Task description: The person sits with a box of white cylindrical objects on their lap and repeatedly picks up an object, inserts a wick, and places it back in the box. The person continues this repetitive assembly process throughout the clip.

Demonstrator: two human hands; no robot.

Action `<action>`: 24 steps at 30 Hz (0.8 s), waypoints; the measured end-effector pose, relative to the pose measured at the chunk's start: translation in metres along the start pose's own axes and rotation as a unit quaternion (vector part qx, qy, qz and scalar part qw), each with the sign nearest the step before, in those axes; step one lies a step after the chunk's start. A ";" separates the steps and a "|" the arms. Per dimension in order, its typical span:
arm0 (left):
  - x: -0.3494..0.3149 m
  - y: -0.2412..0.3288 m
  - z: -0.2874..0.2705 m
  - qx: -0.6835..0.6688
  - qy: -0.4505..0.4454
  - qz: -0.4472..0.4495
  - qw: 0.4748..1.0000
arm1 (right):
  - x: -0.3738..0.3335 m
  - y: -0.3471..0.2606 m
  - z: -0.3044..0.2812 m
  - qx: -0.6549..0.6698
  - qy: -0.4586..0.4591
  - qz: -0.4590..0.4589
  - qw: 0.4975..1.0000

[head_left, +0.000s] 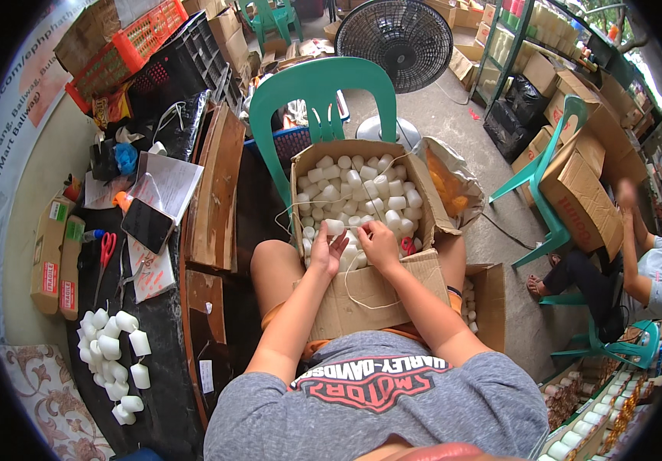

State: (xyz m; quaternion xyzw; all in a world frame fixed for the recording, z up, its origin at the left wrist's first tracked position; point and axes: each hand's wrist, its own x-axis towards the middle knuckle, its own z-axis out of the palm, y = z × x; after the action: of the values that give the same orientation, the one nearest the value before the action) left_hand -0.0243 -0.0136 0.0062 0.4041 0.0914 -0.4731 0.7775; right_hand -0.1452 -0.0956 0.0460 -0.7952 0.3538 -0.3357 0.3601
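My left hand (326, 253) has its fingers closed round a small white cylinder (335, 227), above the near part of an open cardboard box. My right hand (378, 244) is beside it, fingers pinched on a thin pale cord (349, 288) that runs toward the cylinder and hangs in a loop over the front flap. Whether the cord passes through the cylinder is too small to tell. The cardboard box (431, 196) sits at my lap, filled with many similar white cylinders (354, 179). A red item (408, 245) lies among them by the right wall.
A green chair (264, 127) stands behind the box, a black fan (396, 42) beyond. The left table holds strung white cylinders (109, 346), red-handled scissors (106, 250) and a phone (148, 225). At right, another person (646, 269) sits near cartons (581, 196).
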 end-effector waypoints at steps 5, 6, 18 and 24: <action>0.011 -0.006 -0.011 -0.036 0.085 0.109 0.990 | -0.002 -0.009 -0.003 -0.005 0.033 0.018 0.999; 0.013 -0.006 -0.013 -0.072 0.124 0.124 0.982 | -0.002 -0.009 -0.003 0.010 0.033 0.035 0.999; 0.005 0.000 -0.008 -0.020 -0.067 -0.057 0.996 | 0.019 -0.005 -0.004 0.000 -0.312 0.171 0.935; 0.012 0.002 -0.015 -0.048 -0.053 -0.111 0.991 | 0.041 0.047 0.000 -0.195 -0.080 0.005 0.977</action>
State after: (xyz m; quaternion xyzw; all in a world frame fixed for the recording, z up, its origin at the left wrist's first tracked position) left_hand -0.0128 -0.0102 -0.0086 0.3278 0.1171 -0.5725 0.7424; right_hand -0.1389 -0.1514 0.0188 -0.8727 0.3869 -0.1934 0.2267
